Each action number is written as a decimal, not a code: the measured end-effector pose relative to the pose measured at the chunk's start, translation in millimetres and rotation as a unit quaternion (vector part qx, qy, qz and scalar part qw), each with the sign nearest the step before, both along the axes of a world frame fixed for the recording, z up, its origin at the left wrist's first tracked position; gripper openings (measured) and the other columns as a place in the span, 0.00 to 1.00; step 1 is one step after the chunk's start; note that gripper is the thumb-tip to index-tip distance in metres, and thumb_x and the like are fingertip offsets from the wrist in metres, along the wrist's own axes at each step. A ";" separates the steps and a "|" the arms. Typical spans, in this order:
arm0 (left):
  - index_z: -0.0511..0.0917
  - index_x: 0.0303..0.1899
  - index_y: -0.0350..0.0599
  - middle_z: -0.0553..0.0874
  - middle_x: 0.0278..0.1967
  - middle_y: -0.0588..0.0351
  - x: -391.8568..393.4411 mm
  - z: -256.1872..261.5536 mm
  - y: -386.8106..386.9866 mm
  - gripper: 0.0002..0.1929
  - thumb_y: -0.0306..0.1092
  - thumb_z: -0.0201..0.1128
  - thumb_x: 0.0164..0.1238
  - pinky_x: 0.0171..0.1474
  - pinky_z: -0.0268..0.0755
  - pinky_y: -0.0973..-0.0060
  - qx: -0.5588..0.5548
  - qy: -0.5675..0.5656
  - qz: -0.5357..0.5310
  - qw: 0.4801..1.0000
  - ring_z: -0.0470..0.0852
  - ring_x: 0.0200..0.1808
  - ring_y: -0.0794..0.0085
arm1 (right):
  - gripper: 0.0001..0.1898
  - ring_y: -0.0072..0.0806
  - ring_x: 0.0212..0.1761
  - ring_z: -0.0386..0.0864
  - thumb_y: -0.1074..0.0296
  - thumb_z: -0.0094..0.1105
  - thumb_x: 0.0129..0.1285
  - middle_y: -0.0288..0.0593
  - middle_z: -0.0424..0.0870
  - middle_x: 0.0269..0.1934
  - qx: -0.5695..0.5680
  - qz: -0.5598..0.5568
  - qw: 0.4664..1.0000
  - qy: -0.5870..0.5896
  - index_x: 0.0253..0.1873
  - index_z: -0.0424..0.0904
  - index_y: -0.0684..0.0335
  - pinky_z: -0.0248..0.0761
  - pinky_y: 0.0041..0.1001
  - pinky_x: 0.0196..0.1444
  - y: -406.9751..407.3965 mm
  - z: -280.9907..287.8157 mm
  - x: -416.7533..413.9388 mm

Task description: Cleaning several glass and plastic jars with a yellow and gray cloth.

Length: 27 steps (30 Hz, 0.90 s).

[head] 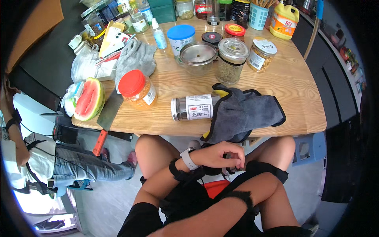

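My left hand (223, 155) hangs over my lap below the table's front edge. Its fingers curl loosely, and I see nothing held in them; a pale watch (189, 159) and a black strap are on that arm. My right forearm crosses my lap towards the lower left, with its hand out of view. Nearest above the left hand, a dark grey cloth (242, 111) with black trim and yellow patches droops over the table edge. A labelled clear jar (197, 107) lies on its side, its metal-coloured lid to the left and its other end under the cloth.
On the wooden table (299, 97) stand a red-lidded jar (137, 89), a glass bowl (197, 59) and several other jars. A cleaver (110, 111) juts over the edge, its red handle outward. Beside it is a cut watermelon (90, 99). Another person (38, 157) is at the left.
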<state>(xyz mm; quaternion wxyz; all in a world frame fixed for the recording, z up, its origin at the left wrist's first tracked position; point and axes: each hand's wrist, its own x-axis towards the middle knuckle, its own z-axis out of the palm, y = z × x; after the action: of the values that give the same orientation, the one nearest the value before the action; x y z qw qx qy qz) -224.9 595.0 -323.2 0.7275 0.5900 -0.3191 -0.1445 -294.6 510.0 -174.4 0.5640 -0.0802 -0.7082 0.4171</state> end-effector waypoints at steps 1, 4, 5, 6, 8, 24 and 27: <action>0.83 0.43 0.37 0.84 0.39 0.55 1.7 3.9 1.6 0.06 0.28 0.61 0.77 0.46 0.76 0.75 -0.001 -0.012 0.019 1.000 0.84 0.40 0.74 | 0.14 0.48 0.52 0.82 0.65 0.54 0.74 0.56 0.84 0.48 0.007 -0.011 1.000 0.006 0.54 0.82 0.67 0.76 0.40 0.54 -1.1 -3.2 0.7; 0.83 0.42 0.37 0.84 0.39 0.54 0.3 4.9 1.6 0.06 0.29 0.61 0.77 0.45 0.75 0.74 -0.009 -0.022 0.037 0.999 0.83 0.40 0.73 | 0.15 0.47 0.55 0.81 0.67 0.52 0.76 0.56 0.84 0.51 -0.001 -0.049 0.998 -0.044 0.60 0.80 0.67 0.76 0.39 0.59 -14.8 -4.7 39.5; 0.83 0.41 0.38 0.84 0.38 0.54 0.2 3.9 -0.6 0.06 0.29 0.62 0.77 0.45 0.75 0.74 -0.018 -0.018 0.031 0.999 0.83 0.40 0.74 | 0.15 0.47 0.56 0.81 0.67 0.52 0.76 0.55 0.84 0.52 -0.021 -0.073 0.996 -0.038 0.60 0.80 0.68 0.75 0.39 0.60 -17.7 -5.8 44.3; 0.83 0.41 0.38 0.84 0.38 0.54 1.1 2.3 -3.5 0.06 0.29 0.62 0.77 0.45 0.75 0.74 -0.017 -0.020 0.032 0.999 0.83 0.40 0.74 | 0.14 0.47 0.56 0.81 0.67 0.55 0.75 0.54 0.84 0.53 -0.004 -0.092 0.996 -0.019 0.58 0.80 0.68 0.75 0.40 0.61 -17.2 -3.5 46.1; 0.83 0.41 0.38 0.84 0.37 0.56 3.2 -3.4 -12.0 0.06 0.29 0.62 0.77 0.43 0.74 0.74 0.046 -0.007 0.007 0.999 0.82 0.38 0.74 | 0.14 0.48 0.56 0.81 0.66 0.55 0.75 0.53 0.84 0.53 0.039 -0.126 0.991 -0.022 0.57 0.80 0.67 0.75 0.41 0.61 -9.3 1.1 31.4; 0.82 0.43 0.39 0.83 0.35 0.59 -7.1 -32.2 -41.0 0.06 0.31 0.61 0.75 0.38 0.72 0.74 0.086 -0.011 -0.033 0.996 0.79 0.34 0.75 | 0.14 0.48 0.38 0.85 0.60 0.55 0.71 0.52 0.83 0.30 0.054 -0.012 0.998 -0.016 0.38 0.77 0.67 0.73 0.43 0.58 -12.3 22.1 -71.4; 0.80 0.42 0.36 0.79 0.33 0.51 -8.4 -28.3 -34.7 0.04 0.27 0.61 0.73 0.37 0.71 0.69 0.078 -0.045 -0.027 0.996 0.80 0.34 0.65 | 0.13 0.47 0.44 0.84 0.60 0.56 0.72 0.51 0.83 0.36 0.067 -0.055 0.996 -0.018 0.40 0.78 0.67 0.74 0.42 0.57 -21.1 19.1 -56.4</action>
<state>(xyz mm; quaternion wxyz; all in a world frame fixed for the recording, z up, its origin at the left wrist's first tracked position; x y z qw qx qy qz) -233.3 560.3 -351.5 0.6599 0.6419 -0.3555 -0.1617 -351.0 488.9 -155.3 0.5773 -0.0885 -0.7392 0.3354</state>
